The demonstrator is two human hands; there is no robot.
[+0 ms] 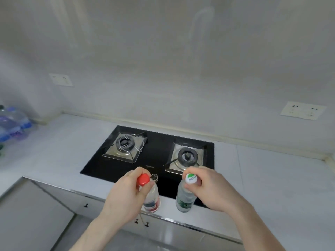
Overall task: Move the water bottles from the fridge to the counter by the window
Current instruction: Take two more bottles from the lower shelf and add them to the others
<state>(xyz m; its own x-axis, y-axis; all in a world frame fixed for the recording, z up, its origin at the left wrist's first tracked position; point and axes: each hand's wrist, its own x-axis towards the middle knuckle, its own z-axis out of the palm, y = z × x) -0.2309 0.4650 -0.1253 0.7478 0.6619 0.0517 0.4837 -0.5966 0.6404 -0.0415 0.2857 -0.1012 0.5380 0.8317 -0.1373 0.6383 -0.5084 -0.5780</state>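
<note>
My left hand [126,192] grips the neck of a clear water bottle with a red cap [151,198] and a red and blue label. My right hand [212,187] grips the neck of a second bottle with a white cap [185,198] and a green label. Both bottles hang upright in front of me, over the front edge of the white counter [272,187] by the hob. At the far left, several more water bottles [12,122] with blue labels stand on the counter, cut off by the frame edge.
A black two-burner gas hob [154,154] is set into the counter just behind the bottles. Its small knob [154,177] sits between my hands. Wall sockets [303,110] are on the white wall. Cabinet doors with small black knobs [86,205] are below.
</note>
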